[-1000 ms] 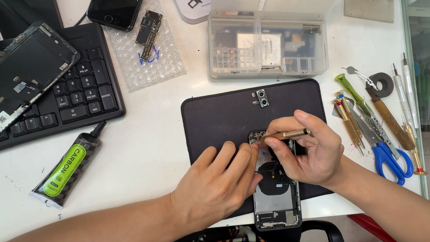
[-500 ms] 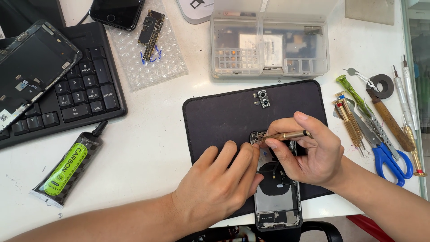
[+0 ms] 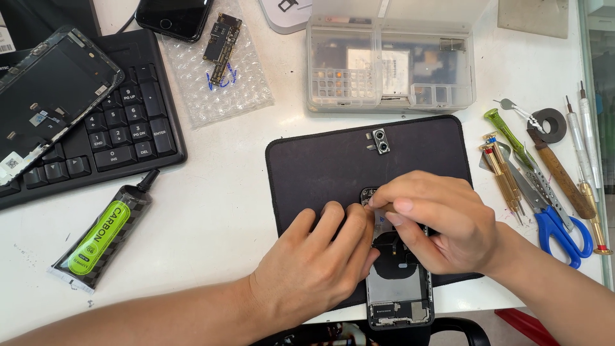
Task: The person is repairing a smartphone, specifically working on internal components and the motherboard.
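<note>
Both hands meet at 5 o'clock in the view, over an opened phone body [image 3: 398, 288] that lies lengthwise on the lower edge of a dark mat [image 3: 320, 166] on the white worktop [image 3: 211, 224], its bottom end hanging past the mat toward 6 o'clock. The left hand [image 3: 314, 269] rests flat beside the phone body with its fingers stretched to the top end of it, the grip loose and spread, the fingertips touching the frame. The right hand [image 3: 442, 224] covers the upper part of the phone body, thumb and forefinger pressed together at its top corner; whether they pinch some small part there cannot be told, since the fingers hide it. A small twin camera part [image 3: 380, 141] lies alone on the mat at 12 o'clock from the hands. At 3 o'clock sit a row of screwdrivers [image 3: 503, 173], blue-handled scissors [image 3: 557, 227] and a roll of tape [image 3: 551, 122]. A clear plastic parts box [image 3: 391, 64] stands at 12 o'clock beyond the mat. At 9 o'clock lie a green and black glue tube [image 3: 106, 234] and a black keyboard [image 3: 122, 134] with a loose phone screen [image 3: 51, 90] on it. A circuit board [image 3: 222, 38] rests on bubble wrap [image 3: 218, 90] at 11 o'clock, near another black phone [image 3: 173, 16].
</note>
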